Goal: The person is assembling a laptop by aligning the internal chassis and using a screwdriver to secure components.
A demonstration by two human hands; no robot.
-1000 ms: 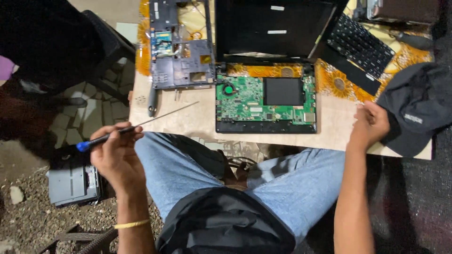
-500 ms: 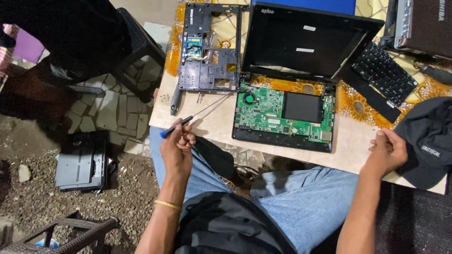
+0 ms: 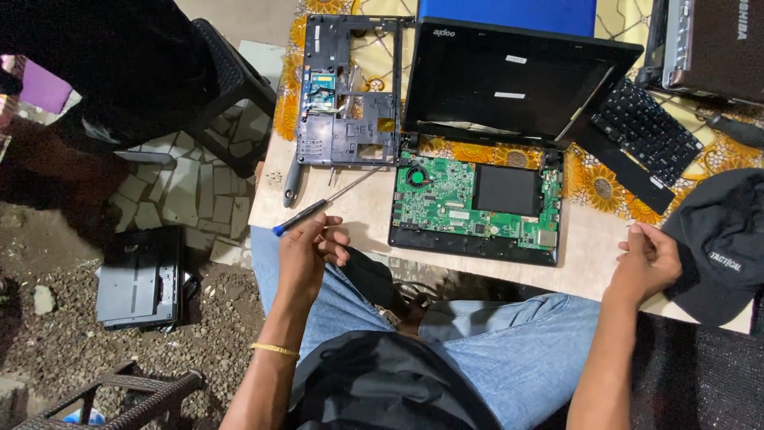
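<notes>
Screwdriver (image 3: 322,205) w/ blue handle sits in left hand (image 3: 306,253), fingers closed round the handle, thin shaft aimed at 1 o'clock toward the opened laptop's green board (image 3: 446,203). Right hand (image 3: 649,263) rests at 3 o'clock on the counter (image 3: 358,219) edge, fingers curled, holding nothing I can make out, just beside a black cap (image 3: 720,247). Best to steady the tip before seating it; keep the shaft upright over the screw.

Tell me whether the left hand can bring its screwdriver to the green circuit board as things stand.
Probably yes. The left hand holds the screwdriver over bare table, its tip toward the uncovered green circuit board; nothing lies between them.
</notes>
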